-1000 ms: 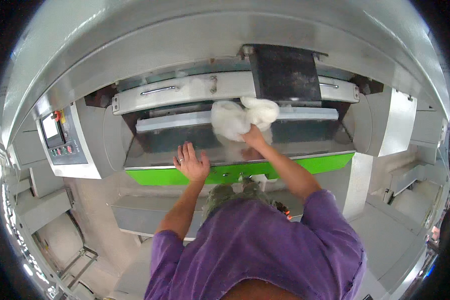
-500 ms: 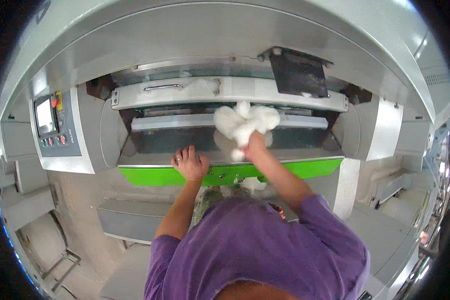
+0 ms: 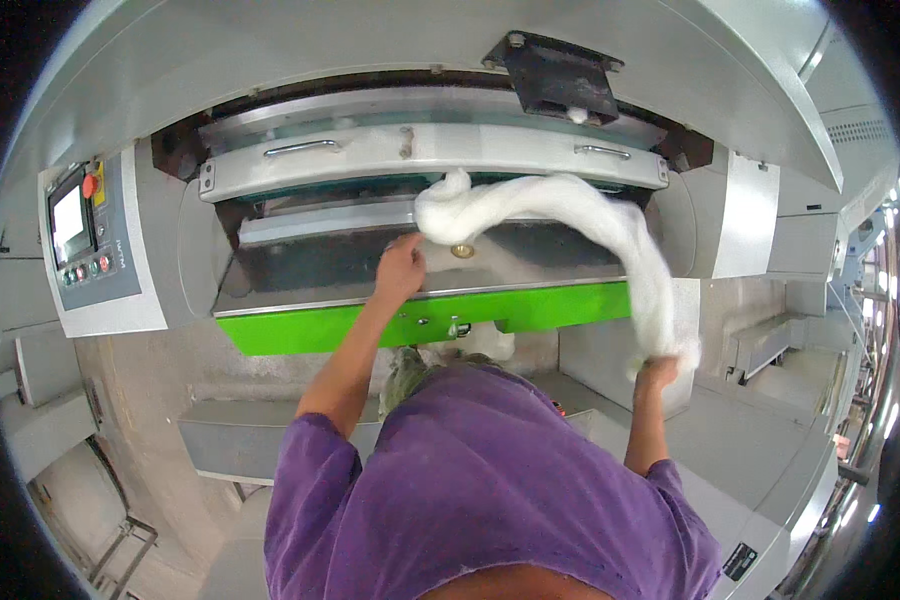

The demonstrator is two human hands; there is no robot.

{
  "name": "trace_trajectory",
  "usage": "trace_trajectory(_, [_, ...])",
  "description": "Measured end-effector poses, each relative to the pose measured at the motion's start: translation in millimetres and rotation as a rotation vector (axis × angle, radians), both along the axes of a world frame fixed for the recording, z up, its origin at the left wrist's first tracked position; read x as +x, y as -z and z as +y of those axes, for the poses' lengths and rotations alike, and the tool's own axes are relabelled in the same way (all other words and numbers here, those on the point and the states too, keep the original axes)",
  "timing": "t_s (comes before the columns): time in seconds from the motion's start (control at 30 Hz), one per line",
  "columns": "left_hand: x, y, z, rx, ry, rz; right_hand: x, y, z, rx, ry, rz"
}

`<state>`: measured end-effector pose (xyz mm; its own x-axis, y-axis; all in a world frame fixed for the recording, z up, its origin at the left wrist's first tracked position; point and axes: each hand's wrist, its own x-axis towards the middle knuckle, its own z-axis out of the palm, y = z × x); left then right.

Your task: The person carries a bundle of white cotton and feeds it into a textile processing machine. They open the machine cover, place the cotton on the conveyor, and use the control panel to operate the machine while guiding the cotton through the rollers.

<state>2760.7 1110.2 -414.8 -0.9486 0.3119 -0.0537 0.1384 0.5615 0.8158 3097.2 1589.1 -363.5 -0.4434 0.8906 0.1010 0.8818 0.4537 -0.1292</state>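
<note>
A thick, fluffy rope of white fibre (image 3: pixel 610 225) arches from the middle of a machine opening out to the right. Its lower right end is gripped in my right hand (image 3: pixel 658 372), which is held out beyond the green panel's right end. The bunched left end of the fibre lies over the dark metal plate (image 3: pixel 315 275). Close beside that end is my left hand (image 3: pixel 400 268), above the plate's front edge. The left fingers are loosely bent with the thumb apart, and nothing shows in them. A round brass-coloured piece (image 3: pixel 462 251) sits on the plate under the fibre.
A bright green panel (image 3: pixel 340 325) runs along the plate's front. Behind the plate lies a white bar cover (image 3: pixel 370 152) with metal handles, under a black bracket (image 3: pixel 560 80). A control panel (image 3: pixel 85 235) with screen and buttons stands left. Grey cabinets (image 3: pixel 740 430) stand at right.
My right hand has swung right and toward me, drawing the bunched fibre into a long rope. My left hand has risen off the plate's front edge toward the fibre. The view has shifted slightly.
</note>
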Motion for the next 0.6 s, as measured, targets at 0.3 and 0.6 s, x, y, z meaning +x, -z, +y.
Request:
trace_trajectory(0.3, [-19.8, 25.6, 80.0, -0.302, 0.446, 0.014, 249.5, 94.2, -89.0, -0.601, 0.959, 0.932])
trace_trajectory(0.6, [-31.8, 19.1, 114.3, -0.629, 0.625, -0.145, 241.2, 120.1, -113.9, -0.479, 0.764, 0.484])
